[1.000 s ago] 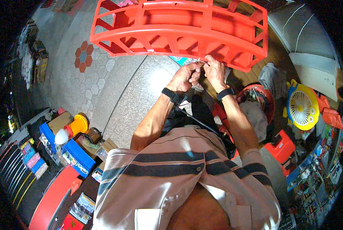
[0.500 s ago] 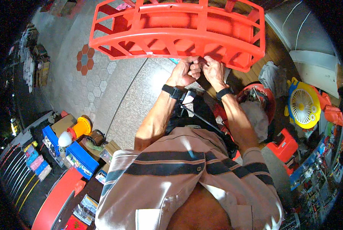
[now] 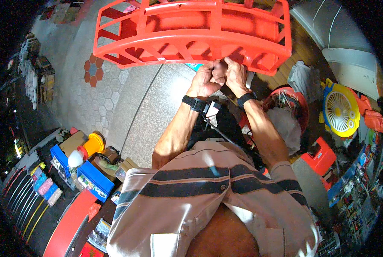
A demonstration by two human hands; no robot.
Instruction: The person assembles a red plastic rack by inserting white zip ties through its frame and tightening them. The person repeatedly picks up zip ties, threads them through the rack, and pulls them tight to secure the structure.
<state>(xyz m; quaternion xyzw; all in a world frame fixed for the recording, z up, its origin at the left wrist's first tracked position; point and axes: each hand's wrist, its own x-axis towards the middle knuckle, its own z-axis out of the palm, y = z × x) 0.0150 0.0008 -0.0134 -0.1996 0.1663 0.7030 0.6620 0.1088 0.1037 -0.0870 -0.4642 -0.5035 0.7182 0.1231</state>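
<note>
A large red plastic rack (image 3: 178, 43) with slatted, basket-like sides spans the top of the view. Both my hands meet at its near lower edge, right of its middle. My left hand (image 3: 206, 80) is closed, fingers curled, close against the other hand. My right hand (image 3: 236, 77) is also closed, its fingertips up at the rack's lower rim. Whatever lies between the fingers is hidden or too small to name. A bit of blue-green (image 3: 194, 67) shows under the rack beside my left hand. Black bands circle both wrists.
At right stand a red tub (image 3: 302, 103) with a clear plastic bag (image 3: 283, 128), a yellow and blue fan (image 3: 341, 112) and a red plastic stool-like piece (image 3: 319, 156). Blue bins (image 3: 95, 180) and a yellow-orange lamp (image 3: 93, 144) sit at lower left. Paved floor (image 3: 140, 124) lies left of my arms.
The rack has shifted slightly left and up in the view. My hands stay together at its lower edge, fingers a little moved.
</note>
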